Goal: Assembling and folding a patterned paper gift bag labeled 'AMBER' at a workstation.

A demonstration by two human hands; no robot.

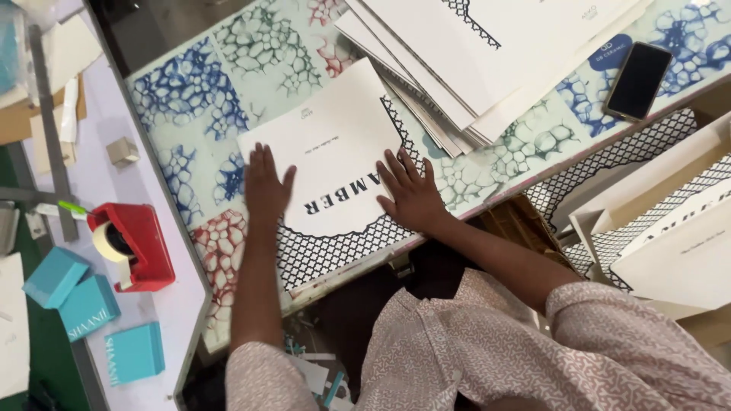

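head view, one moment at a worktable.

- left hand (264,185): laid flat, palm down, fingers spread and apart, gripping nothing; pressed on the left edge of the white printed sheet (335,144).
- right hand (412,192): likewise flat and open, fingers splayed, resting on the sheet's lower right part beside the black lattice border.
- white printed sheet: lies between the two hands, tilted on the table, one end trimmed in black-and-white lattice pattern that reaches the table's near edge.
- table surface (190,91): covered in a blue, green and red cell-like marbled pattern; sheet lies directly on it.
- stack of white sheets (472,61): beyond the right hand, fanned, just past the sheet's far corner.
- dark phone (638,80): face up, right of the stack, well apart from the hands.
- red tape dispenser (137,245): on the side counter, left of the left hand.
- teal boxes (84,304): three, near the dispenser.
- white paper bags (670,228): far right, below table level, same lattice trim.
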